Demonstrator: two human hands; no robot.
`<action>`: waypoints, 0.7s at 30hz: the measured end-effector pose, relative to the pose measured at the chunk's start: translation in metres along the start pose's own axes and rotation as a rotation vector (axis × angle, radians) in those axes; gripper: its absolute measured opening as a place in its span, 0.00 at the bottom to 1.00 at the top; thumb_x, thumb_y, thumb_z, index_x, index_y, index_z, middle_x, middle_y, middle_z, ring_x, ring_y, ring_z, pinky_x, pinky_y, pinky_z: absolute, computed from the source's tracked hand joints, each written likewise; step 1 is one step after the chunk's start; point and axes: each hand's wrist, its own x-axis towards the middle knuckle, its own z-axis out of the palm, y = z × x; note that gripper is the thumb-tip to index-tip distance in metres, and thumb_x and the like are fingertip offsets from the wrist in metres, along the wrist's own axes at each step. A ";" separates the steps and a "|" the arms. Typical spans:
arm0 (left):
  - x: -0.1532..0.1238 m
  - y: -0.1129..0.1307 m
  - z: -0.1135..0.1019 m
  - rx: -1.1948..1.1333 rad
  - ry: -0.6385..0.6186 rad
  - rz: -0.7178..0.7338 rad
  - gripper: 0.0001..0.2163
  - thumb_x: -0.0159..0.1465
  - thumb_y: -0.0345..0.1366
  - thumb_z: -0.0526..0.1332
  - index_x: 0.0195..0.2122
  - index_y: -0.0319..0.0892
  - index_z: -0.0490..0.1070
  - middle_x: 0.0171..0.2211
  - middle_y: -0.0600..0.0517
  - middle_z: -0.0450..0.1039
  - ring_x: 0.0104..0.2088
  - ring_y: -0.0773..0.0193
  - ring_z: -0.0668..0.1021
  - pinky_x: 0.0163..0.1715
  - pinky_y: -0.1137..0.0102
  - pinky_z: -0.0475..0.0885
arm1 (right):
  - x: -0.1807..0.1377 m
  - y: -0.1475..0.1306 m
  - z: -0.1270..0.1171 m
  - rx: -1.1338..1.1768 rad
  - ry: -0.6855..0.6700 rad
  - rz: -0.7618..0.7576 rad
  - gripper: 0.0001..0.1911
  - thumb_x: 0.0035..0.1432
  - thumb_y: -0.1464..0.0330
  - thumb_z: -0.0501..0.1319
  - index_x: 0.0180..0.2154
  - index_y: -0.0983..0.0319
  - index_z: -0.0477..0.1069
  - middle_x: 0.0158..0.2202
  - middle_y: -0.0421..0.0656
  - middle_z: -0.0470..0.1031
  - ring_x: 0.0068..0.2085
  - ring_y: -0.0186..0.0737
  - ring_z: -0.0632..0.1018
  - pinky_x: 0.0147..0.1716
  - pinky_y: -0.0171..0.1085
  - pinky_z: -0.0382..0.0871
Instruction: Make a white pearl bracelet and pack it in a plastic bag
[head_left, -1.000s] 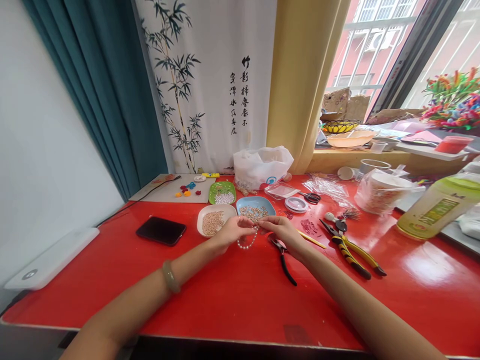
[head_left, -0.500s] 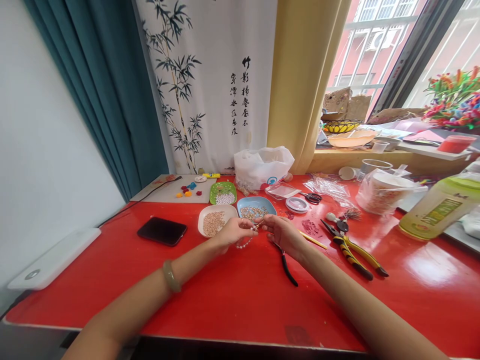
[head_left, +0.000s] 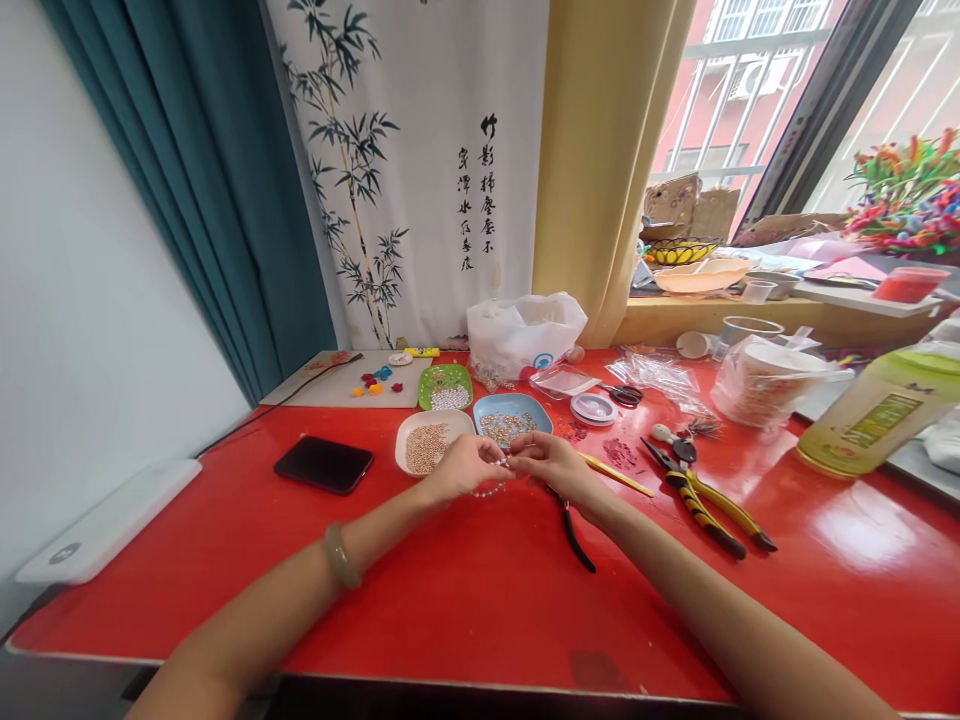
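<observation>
Over the red table, my left hand (head_left: 466,468) is closed in a pinch on a string of small clear beads (head_left: 491,490), which hangs in a curve below the fingers. Fingertips pressed together, my right hand (head_left: 556,464) meets the string's upper end; what it grips is too small to make out. Just behind the hands are a blue dish (head_left: 541,408) of gold-toned small parts and a white dish (head_left: 459,424) of gold beads. Black-handled pliers (head_left: 576,540) lie partly hidden under my right hand.
A green dish (head_left: 424,384) of pale beads and a white plastic bag (head_left: 495,335) stand at the back. To the right lie a yellow stick (head_left: 619,474), scissors (head_left: 626,396), yellow-black pliers (head_left: 701,505) and a green bottle (head_left: 862,425). A phone (head_left: 324,464) lies left.
My right hand has moved slightly left and its fingertips now meet those of my left hand at the bead string. The dishes and tools stay in place.
</observation>
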 end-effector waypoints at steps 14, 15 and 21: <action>-0.001 0.003 -0.003 0.144 -0.062 0.004 0.11 0.42 0.38 0.64 0.25 0.37 0.69 0.21 0.54 0.68 0.23 0.69 0.69 0.22 0.75 0.61 | 0.000 0.001 -0.002 -0.106 -0.101 -0.034 0.12 0.39 0.66 0.63 0.28 0.64 0.64 0.21 0.38 0.72 0.24 0.32 0.72 0.25 0.32 0.63; -0.002 0.004 -0.003 0.143 -0.065 -0.011 0.11 0.42 0.38 0.64 0.25 0.37 0.69 0.21 0.54 0.68 0.22 0.69 0.69 0.21 0.75 0.61 | 0.001 0.001 -0.003 -0.116 -0.099 -0.037 0.12 0.39 0.66 0.63 0.27 0.64 0.64 0.21 0.37 0.71 0.23 0.31 0.71 0.25 0.32 0.62; -0.005 0.012 -0.003 0.133 -0.098 -0.065 0.14 0.42 0.37 0.65 0.28 0.35 0.70 0.24 0.51 0.70 0.23 0.68 0.70 0.21 0.75 0.62 | 0.001 -0.003 -0.009 -0.217 -0.081 -0.052 0.05 0.41 0.72 0.56 0.26 0.64 0.65 0.17 0.33 0.63 0.19 0.26 0.62 0.18 0.28 0.51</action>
